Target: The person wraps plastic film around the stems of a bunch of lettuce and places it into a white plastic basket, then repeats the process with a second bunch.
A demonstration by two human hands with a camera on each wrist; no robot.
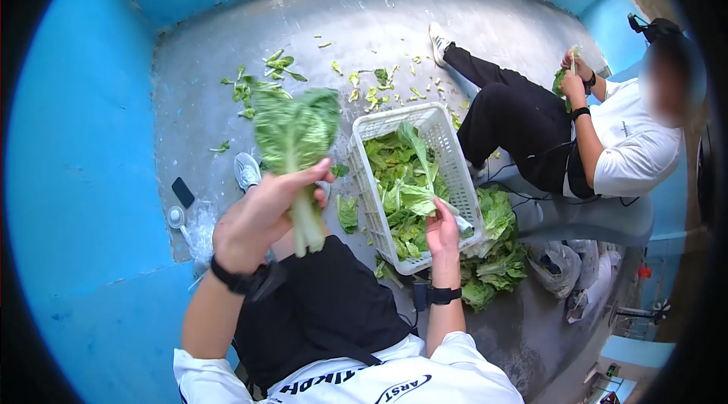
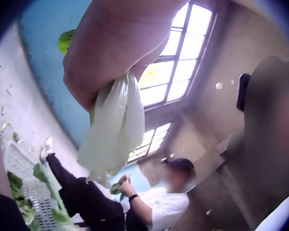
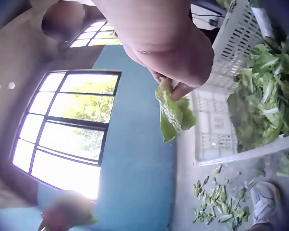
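Wall: smooth blue-painted wall [image 1: 83, 176], curving round the left and top of the head view.
Floor: bare grey concrete floor [image 1: 220, 25], strewn with greens.
Other person: a seated person in a white T-shirt and black trousers [image 1: 641, 165], on the right, both hands at a small bunch of greens [image 1: 560, 84].
Crate: white rectangular perforated plastic crate [image 1: 449, 145], standing on the floor in front of the camera wearer, partly filled with loose green leaves [image 1: 390, 154].
Heap: pale-green leafy heads [image 1: 493, 275], piled just beside the crate on its right.
Bags: crumpled translucent plastic bags [image 1: 561, 264], lying right of the heap.
Raised vegetable: broad green leafy head with a thick whitish stalk [image 1: 296, 131], held up in the air left of the crate, leaves uppermost, stalk pointing down.
Left hand: the left hand [image 1: 273, 203] is clamped round that stalk, thumb across it.
Right hand: the right hand [image 1: 441, 230] is over the crate's near right part, fingertips together on a leaf.
Pinched leaf: crinkled light-green leaf [image 3: 176, 118], hanging from those fingertips.
Phone: flat black rectangular phone [image 1: 183, 192], on the floor at far left.
Scraps: small yellow-green leaf scraps [image 1: 375, 98], scattered beyond the crate.
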